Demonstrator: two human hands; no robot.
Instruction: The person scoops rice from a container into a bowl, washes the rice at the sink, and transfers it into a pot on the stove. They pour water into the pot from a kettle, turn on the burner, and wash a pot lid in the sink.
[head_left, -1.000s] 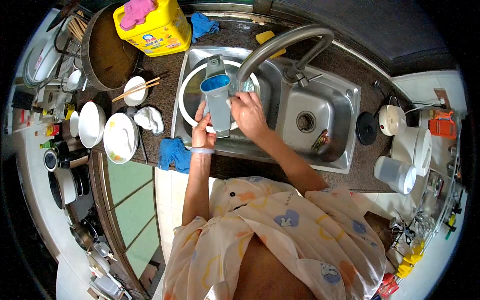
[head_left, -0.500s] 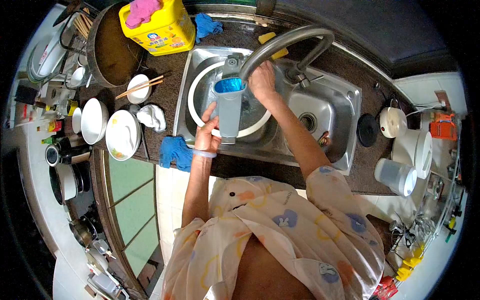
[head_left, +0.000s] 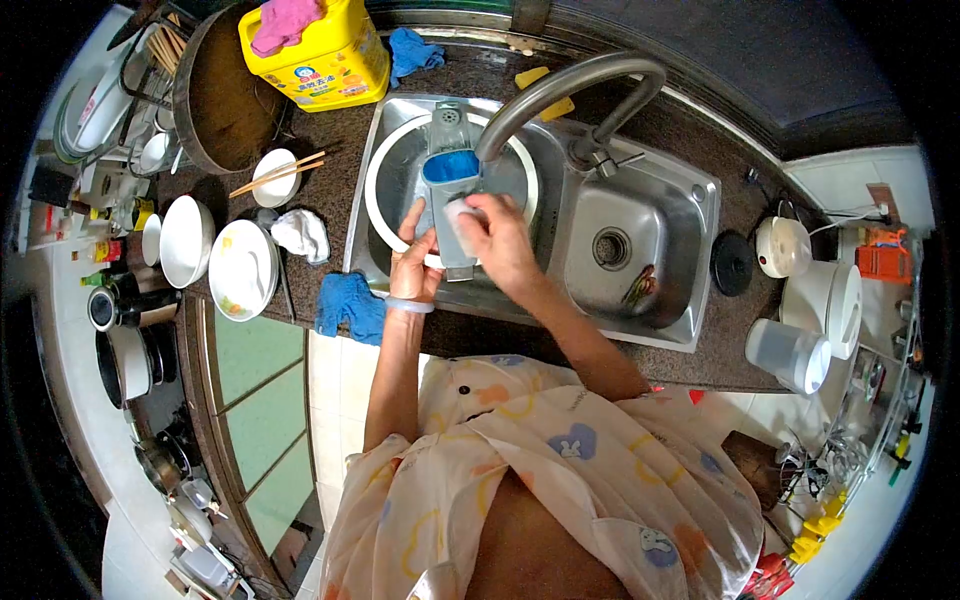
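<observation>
My left hand (head_left: 414, 266) is closed on the lower left side of a long grey plastic container (head_left: 450, 232). The container has an open top with a blue inside and a clear grey flap with holes at its far end. Pressed to its right side is a small white pad (head_left: 458, 213), perhaps a sponge, pinched in my right hand (head_left: 500, 245). Beneath them, a large basin with a white rim (head_left: 376, 190) sits in the left sink bowl. The steel faucet (head_left: 575, 82) arches over from the right, its spout near the container.
Left of the sink stand white bowls (head_left: 187, 243), chopsticks (head_left: 277, 174), a white cloth (head_left: 301, 236) and a blue cloth (head_left: 350, 306). A yellow jug (head_left: 318, 60) stands behind. The right sink bowl (head_left: 655, 225) has scraps near its drain. A rice cooker (head_left: 835, 300) is at right.
My right hand has come from behind the faucet down to the container, with the white pad in it. My left hand still holds the container.
</observation>
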